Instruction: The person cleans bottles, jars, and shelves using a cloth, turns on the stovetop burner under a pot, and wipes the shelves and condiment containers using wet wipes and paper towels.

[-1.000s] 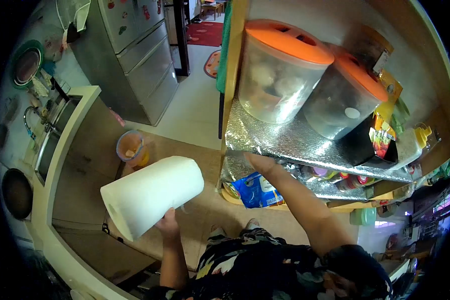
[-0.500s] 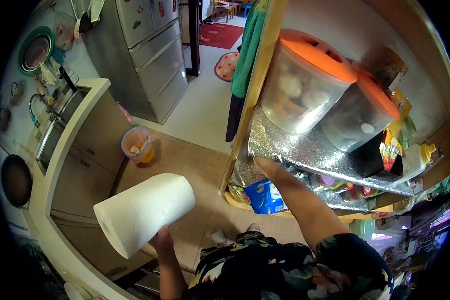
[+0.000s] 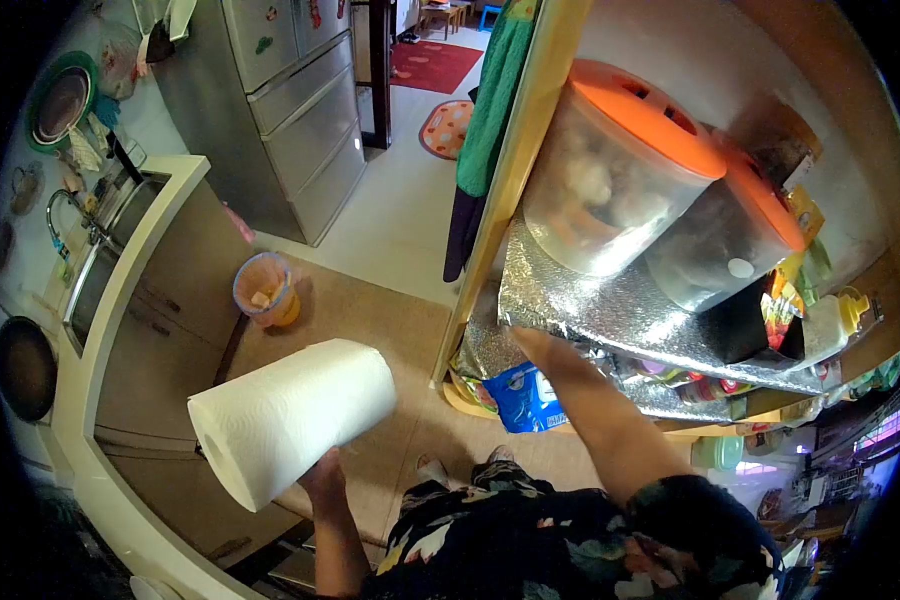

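Observation:
A big white paper towel roll (image 3: 295, 420) lies tilted in my left hand (image 3: 323, 476), which grips it from below near its right end. My right arm reaches into the shelf unit, under the foil-covered upper shelf (image 3: 580, 295); the shelf's edge hides my right hand and its fingers. Just below my right forearm, a blue packet (image 3: 526, 398) sticks out over the edge of the lower shelf. Above stand two clear containers with orange lids, one (image 3: 610, 180) nearer the wooden post and the other (image 3: 715, 245) to its right.
A small bin (image 3: 268, 290) stands on the floor by the curved counter (image 3: 105, 370) with a sink. Behind it is a grey fridge (image 3: 280, 120). A green towel (image 3: 495, 120) hangs at the wooden post. Jars and a yellow-capped bottle (image 3: 832, 325) are at the right.
The view has shifted slightly. The paper towel roll is turned a little in my left hand. My right arm still reaches under the shelf.

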The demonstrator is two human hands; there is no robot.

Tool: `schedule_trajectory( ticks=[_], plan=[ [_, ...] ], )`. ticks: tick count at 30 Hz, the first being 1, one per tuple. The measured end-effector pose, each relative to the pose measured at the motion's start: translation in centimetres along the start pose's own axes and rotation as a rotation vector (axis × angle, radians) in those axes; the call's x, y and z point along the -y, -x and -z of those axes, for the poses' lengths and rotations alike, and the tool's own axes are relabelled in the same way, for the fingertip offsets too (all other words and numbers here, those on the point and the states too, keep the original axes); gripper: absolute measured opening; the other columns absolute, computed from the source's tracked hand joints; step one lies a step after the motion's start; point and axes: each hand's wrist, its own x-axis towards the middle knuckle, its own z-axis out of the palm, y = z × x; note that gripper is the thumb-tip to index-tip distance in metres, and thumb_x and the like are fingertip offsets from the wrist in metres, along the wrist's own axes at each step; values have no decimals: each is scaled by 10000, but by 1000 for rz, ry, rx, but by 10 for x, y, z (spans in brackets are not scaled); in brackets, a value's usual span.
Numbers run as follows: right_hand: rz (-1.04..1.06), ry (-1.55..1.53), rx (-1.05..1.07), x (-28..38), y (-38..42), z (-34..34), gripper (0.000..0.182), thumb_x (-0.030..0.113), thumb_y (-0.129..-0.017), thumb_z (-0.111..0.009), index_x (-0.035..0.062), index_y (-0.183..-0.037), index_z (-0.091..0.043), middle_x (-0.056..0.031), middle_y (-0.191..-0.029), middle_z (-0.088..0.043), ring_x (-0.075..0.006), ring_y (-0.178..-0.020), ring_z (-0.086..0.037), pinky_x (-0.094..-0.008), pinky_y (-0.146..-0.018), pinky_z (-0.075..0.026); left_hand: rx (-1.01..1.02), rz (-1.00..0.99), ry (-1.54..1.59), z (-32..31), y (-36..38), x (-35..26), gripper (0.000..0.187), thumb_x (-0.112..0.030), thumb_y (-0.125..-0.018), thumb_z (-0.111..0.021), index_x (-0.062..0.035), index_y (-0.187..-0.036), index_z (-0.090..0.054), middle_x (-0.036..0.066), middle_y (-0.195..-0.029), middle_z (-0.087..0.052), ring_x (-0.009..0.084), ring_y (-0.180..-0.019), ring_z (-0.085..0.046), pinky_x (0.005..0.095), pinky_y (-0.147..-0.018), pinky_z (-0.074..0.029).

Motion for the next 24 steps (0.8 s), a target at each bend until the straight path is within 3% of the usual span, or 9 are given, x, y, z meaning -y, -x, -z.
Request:
schedule_trajectory(
  ticks=[2, 5, 8, 10, 14, 17, 20, 23, 24],
  plan=[
    [15, 2, -27, 9, -5, -15, 222, 105, -893, -489, 63, -1040, -651, -257, -1022, -654, -400, -978, -650, -492, -853, -514, 13, -13, 51, 1, -2, 0, 592, -25, -769, -653, 38, -1319, -442, 176, -1310, -542, 311, -1167, -550, 451, -1038, -418],
    [73, 67, -12, 16, 9, -15, 227, 108, -896, -487, 64, -1053, -645, -258, -1029, -653, -399, -982, -650, -489, -858, -514, 61, -54, -138, 3, 0, 10, 600, -31, -770, -648, 40, -1325, -433, 174, -1308, -547, 309, -1163, -554, 446, -1034, -421],
    [-11, 80, 64, 2, 10, 1, 233, 111, -899, -484, 65, -1066, -639, -258, -1037, -652, -398, -986, -651, -487, -863, -514, 232, -43, -565, 6, 0, 9, 638, -90, -796, -692, 33, -1353, -406, 172, -1318, -539, 303, -1167, -553, 449, -1029, -424],
    [-85, 68, 76, -7, -2, 4, 237, 113, -901, -483, 65, -1075, -635, -259, -1042, -651, -397, -988, -651, -485, -867, -514, 26, -39, -53, -2, -4, 9, 676, -170, -806, -745, 29, -1356, -407, 171, -1331, -527, 303, -1180, -544, 452, -1025, -424],
    [-107, 64, 73, -8, -32, -4, 245, 117, -904, -480, 66, -1093, -628, -260, -1052, -650, -396, -993, -651, -482, -873, -513, -25, 89, 20, 1, 1, 8, 715, -241, -807, -779, 27, -1355, -406, 172, -1344, -511, 305, -1194, -530, 455, -1026, -419],
    [-95, 65, 84, 0, -34, -10, 251, 120, -907, -478, 67, -1106, -622, -260, -1059, -649, -396, -997, -651, -480, -878, -513, 14, 53, 55, -3, 0, 7, 682, -164, -801, -743, 27, -1359, -398, 166, -1352, -499, 306, -1208, -516, 455, -1042, -403],
    [-91, 69, 118, 0, -17, -6, 258, 123, -910, -475, 68, -1119, -616, -261, -1066, -648, -395, -1001, -651, -478, -883, -513, -20, 240, 171, -6, -1, 4, 661, -84, -779, -688, 27, -1360, -393, 153, -1337, -506, 303, -1206, -515, 455, -1056, -388],
    [-63, 89, 119, 1, 2, -4, 265, 126, -913, -473, 69, -1133, -611, -261, -1074, -647, -394, -1005, -651, -475, -888, -512, 238, 50, -388, -3, 2, 9, 666, -48, -753, -650, 25, -1360, -386, 135, -1321, -510, 297, -1189, -521, 449, -1051, -391],
    [-49, 94, 104, 2, 5, -8, 268, 127, -914, -472, 69, -1137, -609, -262, -1076, -647, -394, -1006, -651, -475, -890, -512, 92, 131, -147, -10, 2, 7, 665, -57, -756, -657, 26, -1358, -385, 131, -1317, -509, 293, -1191, -519, 450, -1050, -394]
  ],
)
